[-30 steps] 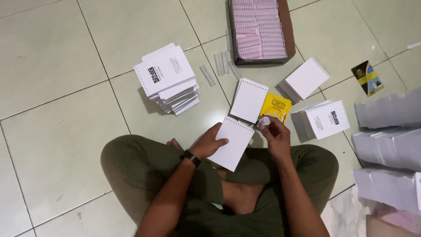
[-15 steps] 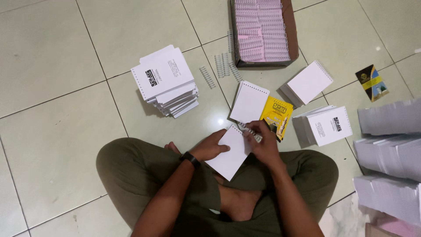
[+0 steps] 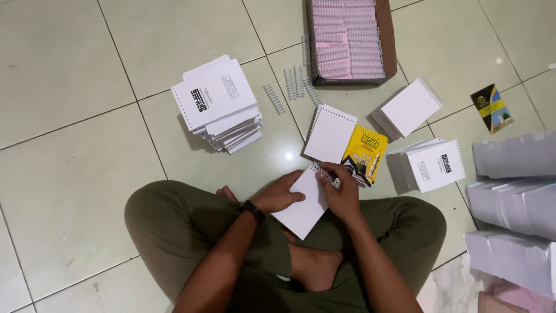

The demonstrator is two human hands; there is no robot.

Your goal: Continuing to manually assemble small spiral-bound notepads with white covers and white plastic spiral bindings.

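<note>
White notepad point(image 3: 302, 206) is held over the lap, just below the bound notebook point(image 3: 330, 133) lying on the floor; all places are given from that bound notebook. The pad is pinned flat by the left hand point(image 3: 279, 195), fingers spread on its face, not curled around anything. The right hand point(image 3: 343, 194) is closed in a pinch on a wire spiral point(image 3: 326, 175) at the pad's top edge; how far the coil is seated cannot be told.

A yellow booklet point(image 3: 365, 154) is seen touching the notebook's right side. A stack of printed white covers point(image 3: 219, 104) is set well to its left, loose wire coils point(image 3: 293, 84) above-left, and a cardboard box point(image 3: 391, 52) of pink-backed coils directly above. Another white pad point(image 3: 409, 108) is placed to the right, a printed stack point(image 3: 430, 164) lower right, a small dark card point(image 3: 492, 108) far right, and grey paper piles point(image 3: 512, 203) at the far right edge.

Risks, as judged: sheets could be shifted under the left hand's light press, so punch holes would be misaligned and the coil snagged. The thin wire could be bent by too tight a pinch. Pages could be fanned or dropped, since the pad is only propped on the lap.
</note>
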